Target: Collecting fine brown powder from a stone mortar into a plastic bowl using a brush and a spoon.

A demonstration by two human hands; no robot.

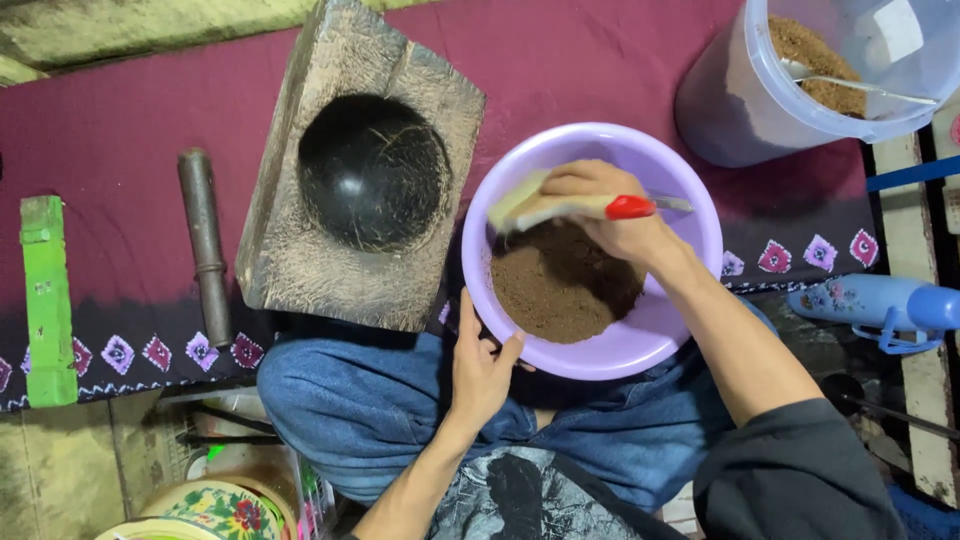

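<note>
A lilac plastic bowl (pixel 690 200) rests tilted on my lap and holds a heap of brown powder (pixel 560 285). My left hand (pixel 478 365) grips the bowl's near rim, thumb over the edge. Inside the bowl, my right hand (pixel 610 205) holds a flat scraper (pixel 520 208) with a pale blade and a red handle end, the blade lying just above the powder.
A wooden block with a black coconut shell half (pixel 372 170) set in it lies left of the bowl on a maroon cloth (pixel 120 110). A dark pestle (pixel 205 240) and a green stick (pixel 45 300) lie further left. A clear tub of brown powder with a spoon (pixel 830 60) stands top right; a blue bottle (pixel 880 305) lies right.
</note>
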